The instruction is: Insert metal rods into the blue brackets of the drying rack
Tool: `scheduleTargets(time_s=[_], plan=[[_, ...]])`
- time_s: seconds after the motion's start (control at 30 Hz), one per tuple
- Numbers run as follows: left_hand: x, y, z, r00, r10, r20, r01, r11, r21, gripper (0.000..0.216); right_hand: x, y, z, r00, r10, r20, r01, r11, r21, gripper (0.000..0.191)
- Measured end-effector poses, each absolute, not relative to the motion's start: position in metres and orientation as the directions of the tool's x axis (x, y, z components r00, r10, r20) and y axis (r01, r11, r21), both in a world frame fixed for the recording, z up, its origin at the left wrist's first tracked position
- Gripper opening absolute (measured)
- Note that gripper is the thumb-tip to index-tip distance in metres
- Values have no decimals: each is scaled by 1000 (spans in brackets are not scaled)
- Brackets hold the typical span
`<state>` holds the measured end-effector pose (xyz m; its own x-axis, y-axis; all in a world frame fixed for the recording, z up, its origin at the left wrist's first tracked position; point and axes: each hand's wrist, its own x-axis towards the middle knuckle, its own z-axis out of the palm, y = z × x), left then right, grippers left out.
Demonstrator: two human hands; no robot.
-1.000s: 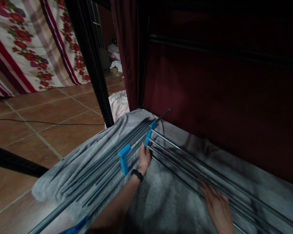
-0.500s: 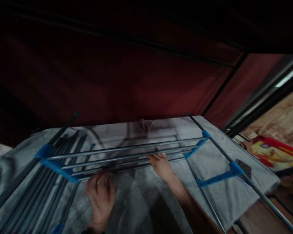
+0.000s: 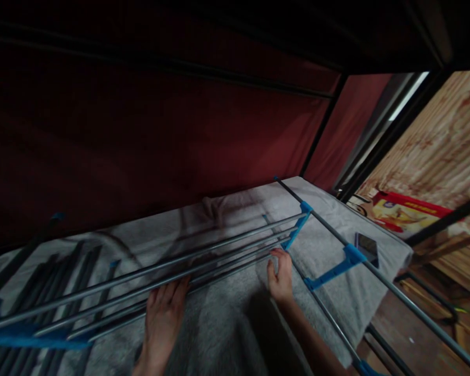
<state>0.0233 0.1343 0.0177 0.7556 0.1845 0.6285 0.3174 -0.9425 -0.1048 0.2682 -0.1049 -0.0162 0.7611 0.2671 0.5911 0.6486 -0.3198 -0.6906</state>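
Observation:
A rack frame of thin grey metal rods (image 3: 219, 244) lies on a grey cloth, its rods running into a blue plastic bracket (image 3: 298, 228) on the right and another blue bracket (image 3: 35, 338) on the left. My left hand (image 3: 165, 313) is laid over the lower rods with its fingers curled around them; the fingertips are partly hidden. Close to the right bracket, my right hand (image 3: 282, 279) touches the end of the lowest rod, thumb apart from the bent fingers. Farther right, a second blue bracket (image 3: 332, 270) joins two long side tubes.
Several loose dark grey tubes (image 3: 58, 282) lie at the left under the frame. A phone (image 3: 366, 248) rests on the grey cloth (image 3: 235, 318) at the right. Beyond the edge is a red and yellow box (image 3: 405, 211). A dark red fabric wall (image 3: 160, 146) rises behind.
The view has turned right. My right hand has slid along the rods to the right bracket and its thumb has come away. My left hand has moved onto the rods.

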Motion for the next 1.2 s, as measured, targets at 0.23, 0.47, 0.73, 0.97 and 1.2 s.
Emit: scheduleTargets(time_s=[0.23,0.47,0.73,0.97,1.2], plan=[[22,137,14,769,188,611,308,-946,-98,39,345,-131,-33,955,35,293,292,-253,-922,55],[21,137,15,758,197,622,286,-957,-46,42,357,-125,-31,966,112,234,255,-245,-935,46],[21,138,12,765,213,608,298,-954,-40,45,358,-130,-26,966,137,218,249,-280,-927,46],[20,137,11,773,244,586,307,-952,-9,47,358,-128,-17,967,140,211,246,-330,-911,43],[19,138,7,768,230,598,302,-953,-21,53,359,-125,-8,969,131,209,242,-361,-901,48]])
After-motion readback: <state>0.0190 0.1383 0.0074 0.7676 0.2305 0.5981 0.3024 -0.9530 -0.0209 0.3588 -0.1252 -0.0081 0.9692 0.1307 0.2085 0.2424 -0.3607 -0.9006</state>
